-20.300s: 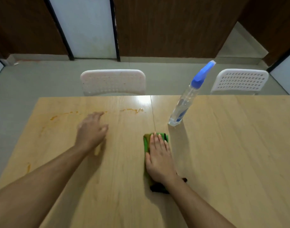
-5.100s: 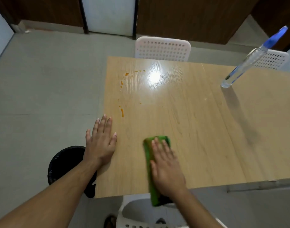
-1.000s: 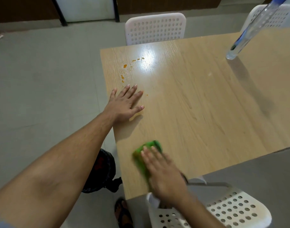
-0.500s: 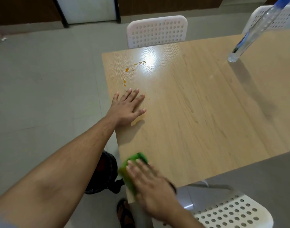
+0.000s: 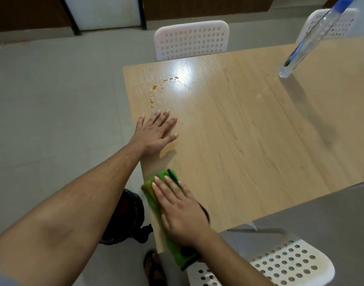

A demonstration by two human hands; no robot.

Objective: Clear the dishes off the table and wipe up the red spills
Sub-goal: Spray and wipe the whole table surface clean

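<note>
cloth [image 5: 159, 183] slid back up table [image 5: 249, 141] edge, r hand [image 5: 182, 211] flat on it, l hand [image 5: 156, 133] flat nr spills [image 5: 154, 87]

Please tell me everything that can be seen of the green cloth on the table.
The green cloth is bright green with dark, nearly black trim, and looks soft, like microfibre. It lies folded into a long strip at the table's near left corner, and its near end hangs past the edge. The right hand presses flat on it with straight fingers and covers its middle. Its far left edge looks slightly blurred. The left hand rests on the table apart from it.
</note>
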